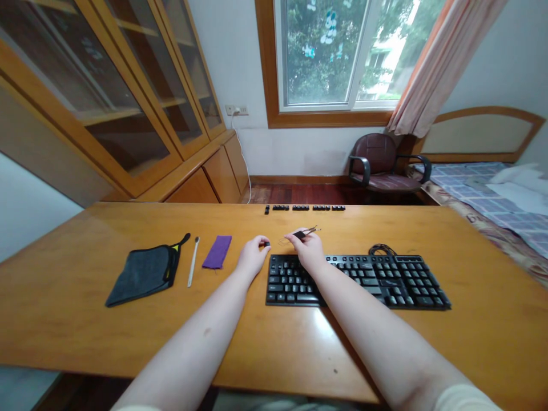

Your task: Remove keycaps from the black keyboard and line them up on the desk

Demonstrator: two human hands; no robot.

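Observation:
My left hand is closed, pinching a small black keycap between thumb and fingertips just beyond the keyboard's left end. Over the keyboard's top left part, my right hand grips a wire keycap puller with a dark handle; thin wires stick out on both sides of it. Beneath my right hand and forearm lies the black keyboard, partly covered by them. Loose black keycaps stand in short groups along the far edge of the desk.
On the wooden desk, left of my left hand, lie a purple cloth, a white toothbrush and a folded dark grey cloth. The coiled keyboard cable rests behind the keyboard. An armchair stands beyond the desk.

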